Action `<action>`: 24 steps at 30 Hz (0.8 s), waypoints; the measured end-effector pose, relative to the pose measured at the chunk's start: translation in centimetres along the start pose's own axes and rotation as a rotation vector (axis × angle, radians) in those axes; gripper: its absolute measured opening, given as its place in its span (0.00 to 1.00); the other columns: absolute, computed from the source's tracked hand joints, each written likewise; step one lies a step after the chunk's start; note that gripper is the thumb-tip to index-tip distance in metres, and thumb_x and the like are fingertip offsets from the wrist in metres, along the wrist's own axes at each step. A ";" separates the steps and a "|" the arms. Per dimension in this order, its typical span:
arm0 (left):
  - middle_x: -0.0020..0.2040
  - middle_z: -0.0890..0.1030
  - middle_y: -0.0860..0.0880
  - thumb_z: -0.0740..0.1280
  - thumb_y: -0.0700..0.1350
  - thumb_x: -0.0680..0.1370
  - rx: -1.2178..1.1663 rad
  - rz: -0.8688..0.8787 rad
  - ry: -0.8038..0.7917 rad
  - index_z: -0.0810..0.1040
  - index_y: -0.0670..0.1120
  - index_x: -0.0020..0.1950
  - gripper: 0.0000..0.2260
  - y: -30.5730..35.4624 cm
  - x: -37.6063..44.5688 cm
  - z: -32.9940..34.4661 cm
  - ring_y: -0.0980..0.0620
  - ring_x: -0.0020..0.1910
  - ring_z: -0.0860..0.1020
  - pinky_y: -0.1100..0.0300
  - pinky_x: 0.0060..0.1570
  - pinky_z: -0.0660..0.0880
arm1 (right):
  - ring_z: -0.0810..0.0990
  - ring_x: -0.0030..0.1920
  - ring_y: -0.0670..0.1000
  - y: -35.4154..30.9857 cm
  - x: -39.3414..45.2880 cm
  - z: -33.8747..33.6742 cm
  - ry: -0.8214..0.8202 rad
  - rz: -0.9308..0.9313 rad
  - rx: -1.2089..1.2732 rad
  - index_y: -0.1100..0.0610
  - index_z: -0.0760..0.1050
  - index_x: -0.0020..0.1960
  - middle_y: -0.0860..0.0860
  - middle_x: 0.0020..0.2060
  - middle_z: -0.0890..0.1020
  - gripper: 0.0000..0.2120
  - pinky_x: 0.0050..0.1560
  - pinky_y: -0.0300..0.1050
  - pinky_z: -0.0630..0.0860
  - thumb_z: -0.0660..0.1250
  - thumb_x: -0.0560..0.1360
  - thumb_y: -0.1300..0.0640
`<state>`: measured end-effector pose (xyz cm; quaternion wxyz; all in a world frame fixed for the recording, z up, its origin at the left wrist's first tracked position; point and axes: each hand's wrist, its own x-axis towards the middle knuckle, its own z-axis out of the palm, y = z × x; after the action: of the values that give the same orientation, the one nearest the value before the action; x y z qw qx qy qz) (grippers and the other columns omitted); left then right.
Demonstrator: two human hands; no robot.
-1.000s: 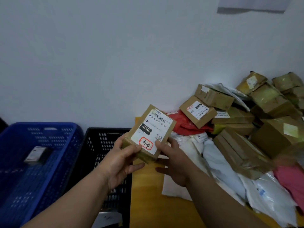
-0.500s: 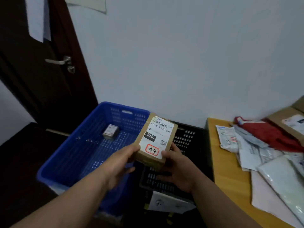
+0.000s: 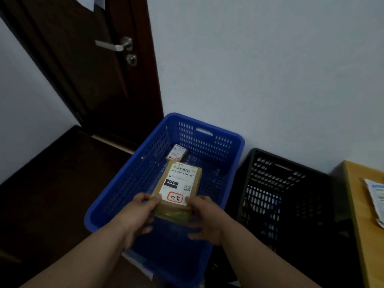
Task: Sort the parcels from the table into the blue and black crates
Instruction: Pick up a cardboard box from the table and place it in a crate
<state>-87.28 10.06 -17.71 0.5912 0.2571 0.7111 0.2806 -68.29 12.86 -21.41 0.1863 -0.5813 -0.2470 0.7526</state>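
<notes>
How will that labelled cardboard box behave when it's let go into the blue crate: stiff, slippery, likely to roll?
The cardboard box looks stiff: its edges stay straight though the left hand and right hand grip only its near end. Flat faces mean it probably lands flat in the blue crate, not rolling. Its glossy tape may be slightly slippery.

Two bare forearms reach in from the bottom edge, with no sleeves, watch or jewellery showing. The left hand (image 3: 136,215) and right hand (image 3: 204,218) are ungloved, with short plain nails on the thumbs.
</notes>
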 end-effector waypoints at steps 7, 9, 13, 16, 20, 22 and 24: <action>0.57 0.76 0.48 0.62 0.51 0.81 0.112 -0.114 0.077 0.73 0.50 0.61 0.10 0.9 11.9 -1.9 0.48 0.55 0.75 0.49 0.52 0.76 | 0.74 0.60 0.58 -2.7 11.0 1.7 -0.003 0.141 -0.014 0.44 0.66 0.65 0.50 0.60 0.76 0.23 0.62 0.65 0.73 0.70 0.74 0.45; 0.58 0.75 0.46 0.62 0.49 0.82 0.141 -0.151 0.096 0.72 0.50 0.61 0.09 0.6 15.3 -1.8 0.47 0.55 0.75 0.51 0.49 0.76 | 0.72 0.62 0.58 -2.9 14.1 1.9 0.017 0.187 -0.017 0.42 0.66 0.65 0.48 0.58 0.75 0.20 0.63 0.65 0.71 0.68 0.76 0.44; 0.51 0.77 0.45 0.60 0.48 0.82 0.215 -0.195 0.078 0.74 0.47 0.59 0.09 -0.7 22.4 -1.4 0.49 0.46 0.76 0.57 0.39 0.76 | 0.72 0.61 0.56 -2.6 21.0 2.2 0.072 0.237 -0.038 0.40 0.65 0.67 0.49 0.59 0.73 0.19 0.58 0.60 0.74 0.64 0.78 0.43; 0.44 0.79 0.44 0.59 0.46 0.82 0.207 -0.231 0.050 0.75 0.49 0.54 0.07 -1.7 27.7 -1.0 0.49 0.38 0.77 0.58 0.36 0.76 | 0.74 0.52 0.51 -2.0 26.3 2.3 0.112 0.240 -0.052 0.40 0.66 0.65 0.46 0.55 0.76 0.15 0.46 0.51 0.77 0.62 0.79 0.46; 0.45 0.80 0.44 0.57 0.44 0.82 0.199 -0.267 0.041 0.74 0.52 0.49 0.08 -3.1 33.8 -1.1 0.48 0.40 0.79 0.58 0.37 0.76 | 0.77 0.45 0.52 -0.7 33.4 3.0 0.208 0.227 -0.037 0.45 0.65 0.67 0.51 0.52 0.79 0.16 0.36 0.45 0.77 0.61 0.80 0.50; 0.47 0.81 0.46 0.57 0.44 0.82 0.196 -0.285 0.028 0.74 0.52 0.49 0.08 -3.8 36.3 -1.2 0.49 0.43 0.79 0.58 0.38 0.75 | 0.78 0.43 0.52 -0.1 36.6 3.4 0.259 0.205 -0.008 0.46 0.63 0.68 0.51 0.50 0.79 0.17 0.34 0.44 0.75 0.61 0.81 0.52; 0.48 0.81 0.47 0.57 0.42 0.82 0.191 -0.299 0.006 0.74 0.53 0.48 0.09 -4.5 38.6 -1.3 0.49 0.47 0.79 0.56 0.41 0.76 | 0.78 0.44 0.52 0.5 39.5 3.8 0.299 0.185 0.024 0.49 0.61 0.70 0.50 0.50 0.79 0.18 0.37 0.45 0.77 0.60 0.81 0.54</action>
<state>-95.21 33.68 -47.59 0.5973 0.2025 0.7665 0.1213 -82.00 34.32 -51.88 0.1578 -0.7046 -0.1532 0.6747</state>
